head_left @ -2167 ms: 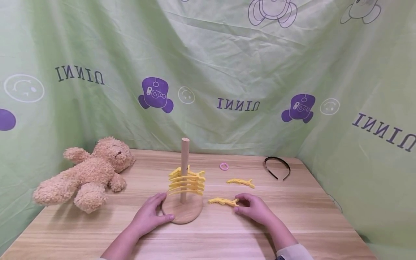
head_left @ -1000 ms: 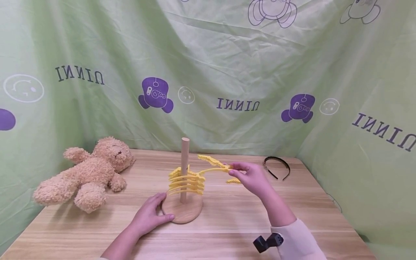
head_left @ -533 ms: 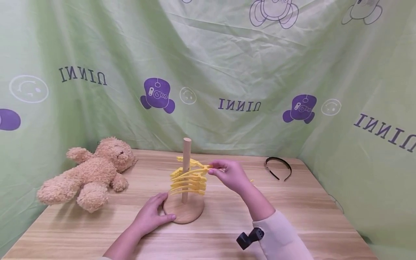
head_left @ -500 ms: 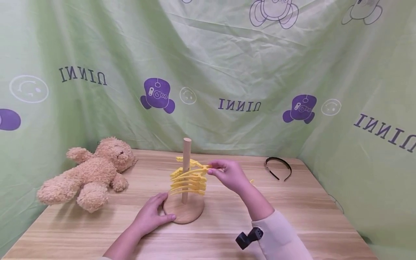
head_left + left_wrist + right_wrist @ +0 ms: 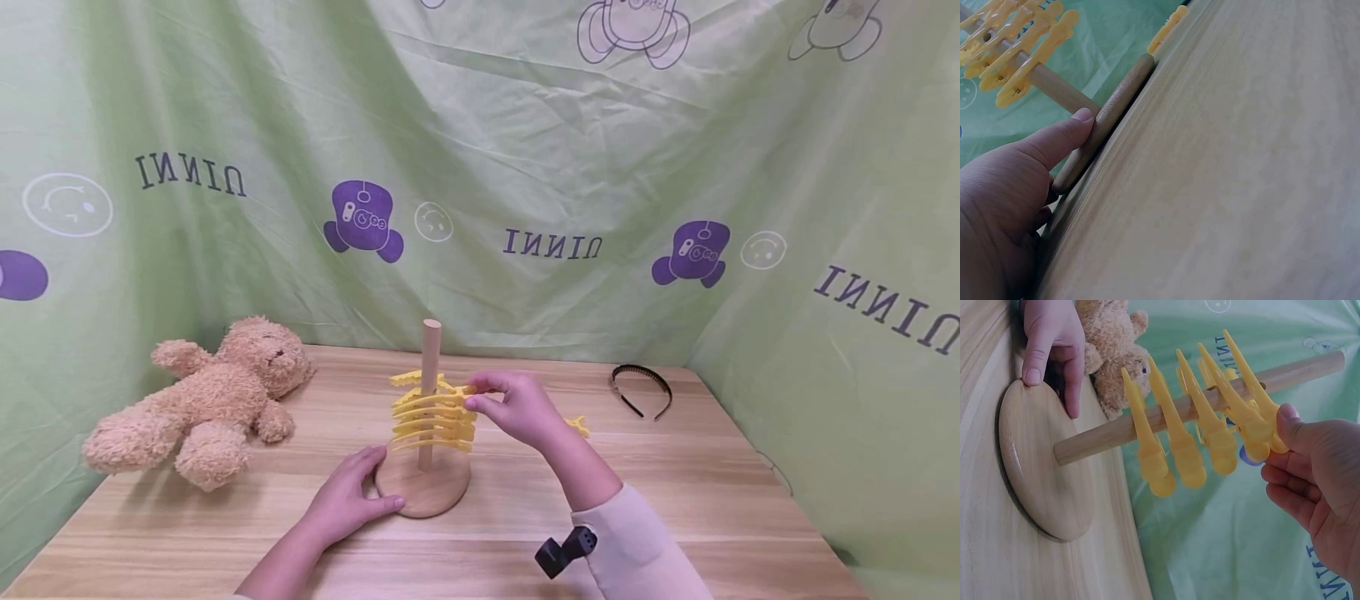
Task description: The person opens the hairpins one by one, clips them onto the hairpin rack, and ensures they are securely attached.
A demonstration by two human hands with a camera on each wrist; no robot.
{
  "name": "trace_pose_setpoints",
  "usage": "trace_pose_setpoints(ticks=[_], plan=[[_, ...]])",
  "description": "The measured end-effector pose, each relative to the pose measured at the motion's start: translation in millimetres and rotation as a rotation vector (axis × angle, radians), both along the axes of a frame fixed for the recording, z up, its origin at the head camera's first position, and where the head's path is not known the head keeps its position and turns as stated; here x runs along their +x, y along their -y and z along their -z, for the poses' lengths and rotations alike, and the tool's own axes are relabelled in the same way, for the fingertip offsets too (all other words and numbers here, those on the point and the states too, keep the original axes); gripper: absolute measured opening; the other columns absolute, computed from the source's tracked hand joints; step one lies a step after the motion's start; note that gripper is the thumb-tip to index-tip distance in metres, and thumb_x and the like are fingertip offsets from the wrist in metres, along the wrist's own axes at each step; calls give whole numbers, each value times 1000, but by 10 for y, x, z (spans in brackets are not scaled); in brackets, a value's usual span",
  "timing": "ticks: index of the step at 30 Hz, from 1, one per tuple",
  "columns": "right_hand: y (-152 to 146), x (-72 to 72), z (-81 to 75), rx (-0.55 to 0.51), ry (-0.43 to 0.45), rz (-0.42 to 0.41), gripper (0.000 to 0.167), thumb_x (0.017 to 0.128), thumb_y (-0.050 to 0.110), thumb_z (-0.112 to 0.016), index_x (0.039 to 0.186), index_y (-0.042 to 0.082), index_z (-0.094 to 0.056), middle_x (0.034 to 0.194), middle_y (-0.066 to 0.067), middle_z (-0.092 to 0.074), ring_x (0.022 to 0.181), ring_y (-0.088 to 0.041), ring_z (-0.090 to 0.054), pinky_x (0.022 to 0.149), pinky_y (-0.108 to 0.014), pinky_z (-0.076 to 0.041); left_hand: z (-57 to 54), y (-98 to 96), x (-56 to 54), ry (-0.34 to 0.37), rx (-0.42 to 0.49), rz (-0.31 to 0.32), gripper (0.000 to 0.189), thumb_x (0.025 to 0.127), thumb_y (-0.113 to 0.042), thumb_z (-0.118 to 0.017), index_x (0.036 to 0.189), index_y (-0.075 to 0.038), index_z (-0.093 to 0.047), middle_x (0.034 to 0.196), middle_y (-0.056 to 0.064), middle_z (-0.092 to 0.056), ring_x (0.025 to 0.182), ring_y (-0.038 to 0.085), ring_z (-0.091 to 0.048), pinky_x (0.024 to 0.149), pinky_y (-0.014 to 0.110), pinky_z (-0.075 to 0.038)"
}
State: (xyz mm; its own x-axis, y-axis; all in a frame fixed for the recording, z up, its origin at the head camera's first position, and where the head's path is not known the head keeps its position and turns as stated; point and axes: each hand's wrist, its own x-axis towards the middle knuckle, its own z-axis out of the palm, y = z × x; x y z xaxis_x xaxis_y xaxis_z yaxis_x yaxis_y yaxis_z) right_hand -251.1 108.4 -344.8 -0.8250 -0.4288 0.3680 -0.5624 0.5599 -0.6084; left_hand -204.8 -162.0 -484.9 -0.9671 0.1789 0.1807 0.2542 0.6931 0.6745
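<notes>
A wooden stand has an upright post (image 5: pixel 431 348) on a round base (image 5: pixel 432 487). My left hand (image 5: pixel 345 497) grips the base's near-left edge; in the left wrist view the thumb presses on top and the other fingers are mostly hidden. Several yellow hair clips (image 5: pixel 437 432) are clipped across the post, one above another. My right hand (image 5: pixel 517 408) pinches the tail end of the topmost hair clip (image 5: pixel 1250 384) between thumb and fingers. This clip's jaws straddle the post, one behind it and one in front, just above the others.
Another yellow clip (image 5: pixel 577 426) lies on the table, partly behind my right forearm. A black headband (image 5: pixel 639 368) lies at the back right. A plush bear (image 5: pixel 213 396) lies on the left. A green curtain (image 5: pixel 480 300) hangs behind the table.
My right hand has taken a yellow hair clip off the table, lifted it leftward and brought its jaws around the post, then slightly lower. My left hand has stayed on the base.
</notes>
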Motion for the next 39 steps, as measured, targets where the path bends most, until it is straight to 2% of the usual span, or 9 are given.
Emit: trace_pose_setpoints(ticks=[5,16,23,30,39], plan=[[-12,4,-4,21,27,-28,30,89,20,-73,113,2,-71,111,-12,-74,107,-26,-69,88,-42,-58,4,6,2,4,4,2,89,72,-46,-83,137,6,-51,143,28,-48,135,47,-42,113,60,-33],[-46,11,9,25,20,-55,35,90,21,-72,118,2,-68,117,-13,-72,114,-30,-66,99,-47,-53,1,11,9,11,9,2,90,72,-46,-83,138,6,-50,144,28,-48,135,47,-42,113,61,-32],[-78,30,14,-33,77,-71,41,91,23,-71,125,2,-64,122,-13,-69,119,-33,-62,104,-49,-49,8,1,6,-4,12,0,90,71,-45,-84,137,6,-51,143,28,-49,134,47,-43,113,61,-33],[-240,23,107,-71,139,20,49,89,27,-72,133,9,-60,133,-9,-64,127,-31,-56,110,-50,-44,24,-11,-5,-34,16,-6,89,70,-46,-84,135,7,-53,141,27,-51,132,47,-45,110,62,-35],[-665,-95,399,-41,132,160,52,88,30,-73,134,10,-59,134,-10,-63,129,-32,-54,111,-52,-41,20,-11,-9,-9,16,-9,91,70,-47,-84,137,6,-52,142,27,-50,134,47,-44,111,62,-34]])
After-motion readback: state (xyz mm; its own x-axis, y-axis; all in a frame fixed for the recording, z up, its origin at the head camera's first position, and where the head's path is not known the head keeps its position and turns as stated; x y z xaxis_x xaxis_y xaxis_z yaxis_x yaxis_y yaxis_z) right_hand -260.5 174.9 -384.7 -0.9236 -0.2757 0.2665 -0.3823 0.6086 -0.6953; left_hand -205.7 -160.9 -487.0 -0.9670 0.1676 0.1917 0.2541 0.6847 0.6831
